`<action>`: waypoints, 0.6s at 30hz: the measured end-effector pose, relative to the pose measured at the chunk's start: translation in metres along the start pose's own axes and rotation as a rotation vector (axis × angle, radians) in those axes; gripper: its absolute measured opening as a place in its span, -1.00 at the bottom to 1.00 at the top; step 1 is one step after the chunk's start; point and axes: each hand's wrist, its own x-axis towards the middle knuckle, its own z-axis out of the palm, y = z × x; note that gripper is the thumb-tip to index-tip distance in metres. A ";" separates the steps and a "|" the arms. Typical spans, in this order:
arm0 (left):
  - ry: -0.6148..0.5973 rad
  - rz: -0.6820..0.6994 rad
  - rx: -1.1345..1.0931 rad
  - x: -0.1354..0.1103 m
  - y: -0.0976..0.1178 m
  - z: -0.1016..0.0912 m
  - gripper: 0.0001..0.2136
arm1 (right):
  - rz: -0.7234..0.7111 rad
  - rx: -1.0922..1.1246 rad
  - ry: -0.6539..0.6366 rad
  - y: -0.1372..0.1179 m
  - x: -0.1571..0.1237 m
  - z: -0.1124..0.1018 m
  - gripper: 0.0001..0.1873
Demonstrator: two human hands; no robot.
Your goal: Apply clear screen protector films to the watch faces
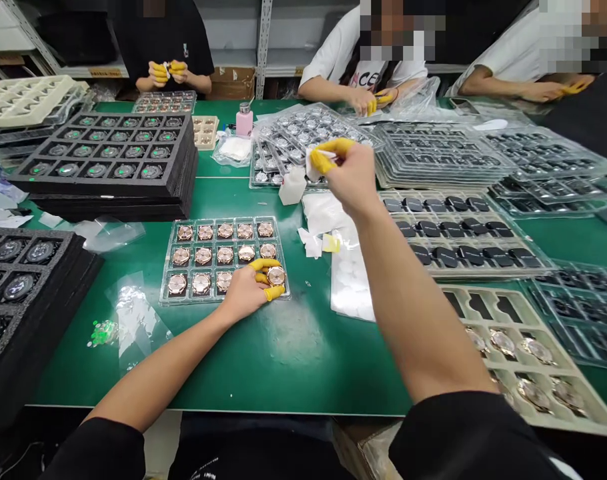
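My left hand [248,290] wears yellow finger cots and pinches a rose-gold watch case [276,275] at the lower right corner of a clear tray [169,267] holding several more such cases. My right hand [348,175] is raised above the table, also in yellow finger cots, with fingers closed on a small white wipe [313,165]. A white squeeze bottle [292,185] stands just left of my right hand.
Black foam trays [108,160] of watch parts are stacked at back left, another stack [18,293] at near left. Clear and beige trays [483,227] cover the right side. White wipes [351,273] lie mid-table. A pink bottle [244,120] stands at the back. Three people work across the table.
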 end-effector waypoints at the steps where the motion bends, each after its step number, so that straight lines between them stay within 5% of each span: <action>1: 0.006 0.009 0.000 0.000 -0.001 0.001 -0.47 | 0.043 0.065 -0.008 -0.012 -0.028 -0.007 -0.70; 4: 0.009 0.019 -0.013 0.001 -0.002 0.002 -0.46 | 0.115 0.190 -0.150 -0.044 -0.114 -0.021 -0.74; 7: -0.023 0.018 -0.079 0.002 -0.003 0.002 -0.45 | -0.029 0.152 -0.281 -0.053 -0.169 -0.017 -0.82; 11: -0.104 0.036 -0.146 0.004 -0.004 0.001 -0.43 | -0.155 0.017 -0.361 -0.039 -0.180 -0.004 -0.80; 18: -0.056 0.011 -0.100 0.003 -0.003 0.003 -0.44 | -0.226 0.049 -0.369 -0.028 -0.182 -0.002 -0.82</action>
